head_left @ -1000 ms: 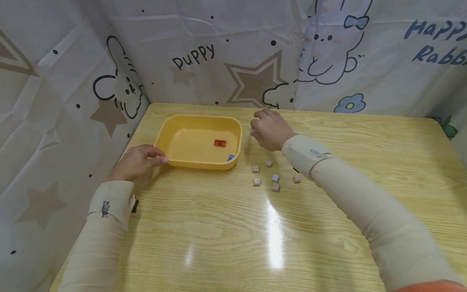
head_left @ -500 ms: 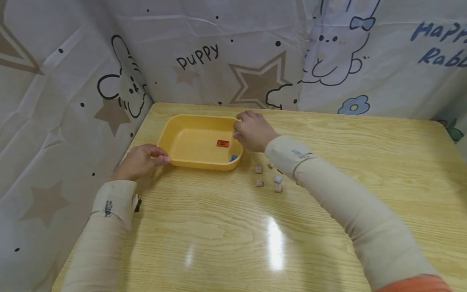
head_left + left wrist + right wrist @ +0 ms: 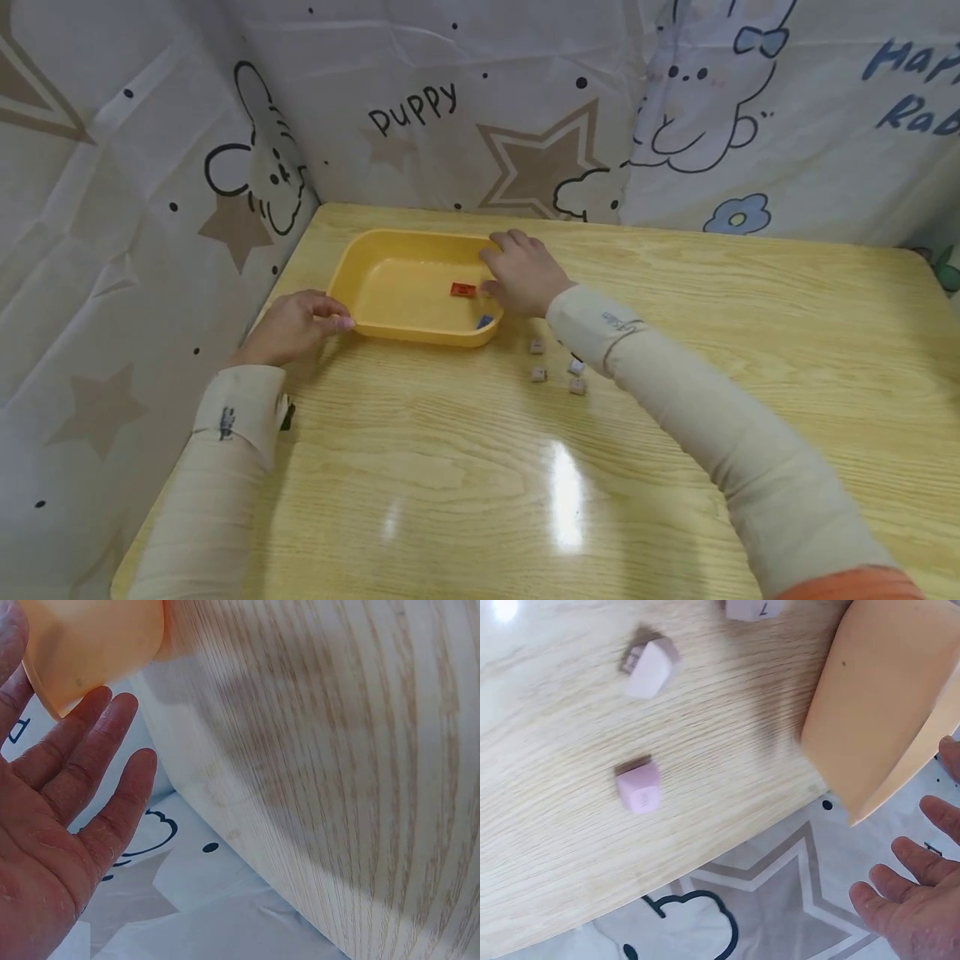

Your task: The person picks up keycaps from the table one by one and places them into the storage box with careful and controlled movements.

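Observation:
My left hand [image 3: 288, 329] pinches the near left corner of a yellow plastic tray [image 3: 420, 336] between thumb and fingers. The tray's wall [image 3: 105, 645] shows above those fingers in the left wrist view. Over the tray's right rim is my right hand [image 3: 525, 271], its fingertips inside. Those fingers are spread and extended in the right wrist view; a small pale patch by the thumb is too blurred to identify. Inside the tray lie a red rectangular piece [image 3: 462, 290] and a small blue piece [image 3: 485, 321]. Pale keycaps [image 3: 537, 346] are scattered on the table right of the tray.
The wooden table [image 3: 420, 467] meets a printed cloth [image 3: 420, 167] at its back and left edges. A pink keycap [image 3: 640, 787] and a whitish keycap [image 3: 652, 669] stand apart in the right wrist view. My right sleeve [image 3: 675, 392] covers part of the table.
My right hand has moved left from beside the tray to over its right rim, and its fingers have loosened. The left hand stays at the tray's corner. The head view has shifted slightly.

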A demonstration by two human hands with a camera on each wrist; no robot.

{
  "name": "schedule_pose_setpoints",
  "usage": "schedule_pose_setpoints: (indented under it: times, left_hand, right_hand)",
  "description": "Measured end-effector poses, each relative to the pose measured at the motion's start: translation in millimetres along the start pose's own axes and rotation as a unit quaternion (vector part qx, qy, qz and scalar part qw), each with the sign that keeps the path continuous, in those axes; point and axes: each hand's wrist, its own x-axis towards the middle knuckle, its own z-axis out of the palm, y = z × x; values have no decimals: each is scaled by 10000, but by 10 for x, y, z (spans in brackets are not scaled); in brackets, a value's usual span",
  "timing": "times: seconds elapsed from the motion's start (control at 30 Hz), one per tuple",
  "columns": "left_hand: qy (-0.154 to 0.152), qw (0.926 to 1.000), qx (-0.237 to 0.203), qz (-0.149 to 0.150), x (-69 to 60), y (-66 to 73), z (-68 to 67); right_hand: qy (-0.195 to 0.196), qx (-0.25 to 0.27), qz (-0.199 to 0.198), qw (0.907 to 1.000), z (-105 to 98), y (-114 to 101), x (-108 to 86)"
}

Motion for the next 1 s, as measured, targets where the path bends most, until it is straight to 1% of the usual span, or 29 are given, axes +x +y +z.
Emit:
schedule_pose_setpoints:
  times: [0.17,0.33,0.5,0.63,0.77,0.93,1.0]
  left_hand:
    - [43,10000,29,-25,-3,30,-15]
    - [86,9999,50,-18,2,28,-13]
    - [80,10000,59,12,6,23,4]
    - [54,10000,42,-41,5,17,9]
    - [0,9999,45,-154,5,14,8]
    - [2,9998,22,-221,15,16,20]
    - [14,9998,15,-195,18,17,23]
  right_hand:
    - [307,-4,175,9994,-25,170,-56]
    - [427,-52,359,9984,-15,330,-133]
    - [293,-144,558,9979,31,461,-216]
    - [197,-249,671,9972,93,564,-273]
    - [110,-301,769,9965,173,655,-336]
    - [-17,-256,853,9960,260,719,-416]
    - [-52,-231,858,9960,284,726,-450]
